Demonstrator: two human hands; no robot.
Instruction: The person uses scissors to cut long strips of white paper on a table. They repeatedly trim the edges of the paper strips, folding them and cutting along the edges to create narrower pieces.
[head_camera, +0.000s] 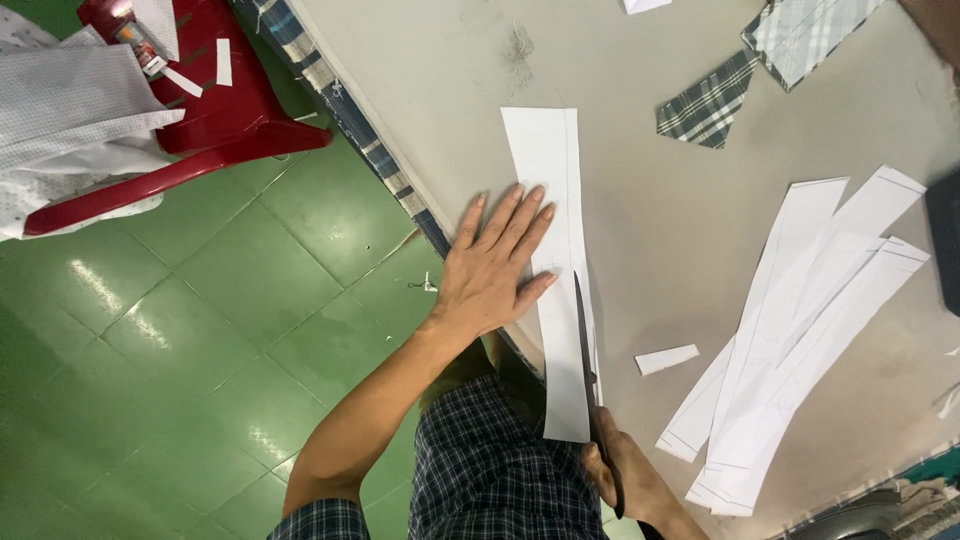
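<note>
While the left hand (493, 268) lay flat with its fingers (520, 215) spread and released, pressing a long white paper strip (556, 200) onto the grey worktop (660, 230) near its edge, the right hand (625, 478) was clenched through the handles of a pair of dark scissors (588, 350), whose blades ran lengthwise along the strip's right side, just beside a pencilled line; the near end of the strip overhung the worktop edge above the person's checked garment (490, 470). To do this cut well, I would judge that the blades should follow the drawn line in long, even closures rather than short snips; the pressing hand should sit close to the blades but clear of them, and the thumb looked rather near the steel; the strip should lie flat so the paper does not buckle or skew. A stack of similar white strips (800, 340) lay well apart to the right, with a small paper offcut (667, 359) between; plaid fabric pieces (712, 103) lay further up the worktop; a red plastic chair (200, 120) stood on the green tiled floor (200, 330) to the left.
</note>
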